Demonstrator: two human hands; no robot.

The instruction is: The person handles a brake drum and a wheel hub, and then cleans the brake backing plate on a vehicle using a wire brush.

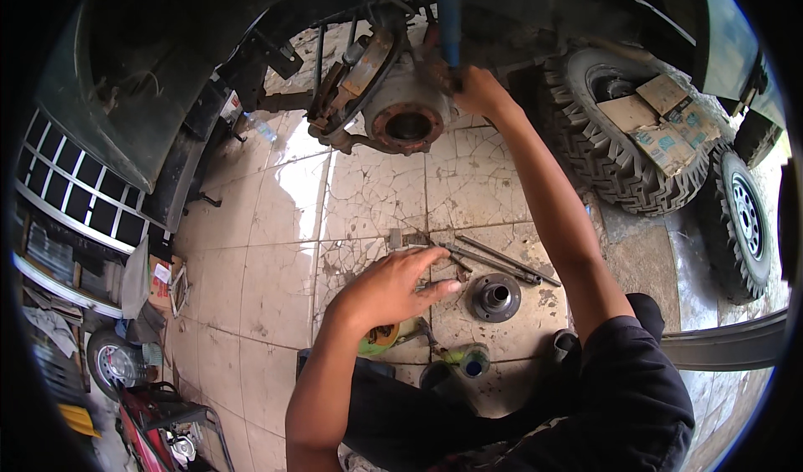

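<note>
My left hand point(393, 284) hovers over the tiled floor with its fingers stretched and the thumb apart, holding nothing. Below it a yellow-green container point(368, 346) is partly covered by my wrist. My right arm reaches forward to the vehicle's axle end. There my right hand point(481, 95) is curled beside a rusty-rimmed round hub housing point(407, 127), just under a blue shock absorber point(449, 22). A dark thing at its fingers is too shadowed to name. A brake shoe assembly point(364, 74) sits left of the housing.
A round flanged metal part point(496, 297) and long metal rods point(502, 264) lie on the cracked tiles. Near my legs is a green bottle point(470, 360). Cardboard point(661, 120) rests on a big knobbly tyre point(585, 150) at right; another wheel point(744, 221) stands beyond. A grille point(79, 179) is at left.
</note>
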